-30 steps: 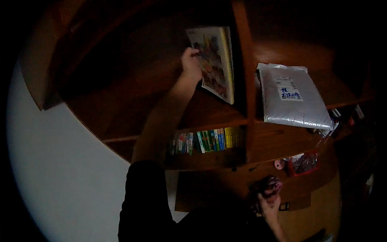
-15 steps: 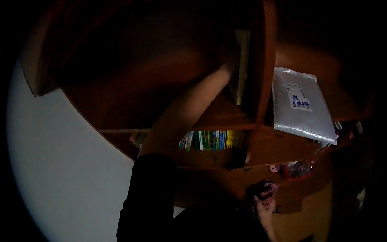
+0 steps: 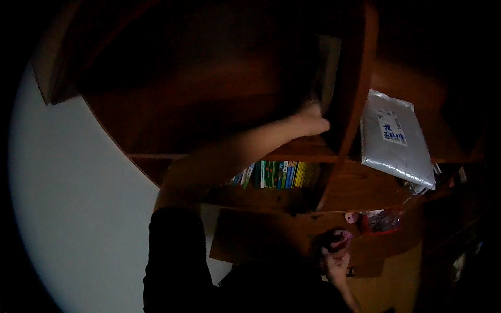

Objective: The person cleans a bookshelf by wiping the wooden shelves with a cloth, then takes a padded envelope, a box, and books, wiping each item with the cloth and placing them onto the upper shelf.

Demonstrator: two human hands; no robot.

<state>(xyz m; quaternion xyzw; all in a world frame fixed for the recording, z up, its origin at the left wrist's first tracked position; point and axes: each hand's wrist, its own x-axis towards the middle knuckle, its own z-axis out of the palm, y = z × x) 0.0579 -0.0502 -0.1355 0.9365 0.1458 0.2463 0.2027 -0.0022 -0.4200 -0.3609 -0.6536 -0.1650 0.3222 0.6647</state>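
Observation:
My left hand (image 3: pixel 312 119) reaches into a dim upper shelf compartment. Its fingers are at the lower edge of a thin, pale, upright book-like thing (image 3: pixel 328 70) by the divider and appear closed on it; the fingertips are partly lost in shadow. Lower down, my right hand (image 3: pixel 336 261) is closed around a dark and pink bundle (image 3: pixel 339 240), perhaps crumpled cloth, too dark to make out.
A silver mailing bag (image 3: pixel 396 141) with a white label lies beyond the divider (image 3: pixel 360 94). Several books (image 3: pixel 282 173) stand on the shelf below. A red-edged clear package (image 3: pixel 383 221) and a small pink round thing (image 3: pixel 352 217) lie lower right. A white surface (image 3: pixel 68 208) fills the left.
My left hand has moved slightly right and down along the upright thing, which now looks darker. The view has shifted a little. My right hand still holds the dark and pink bundle.

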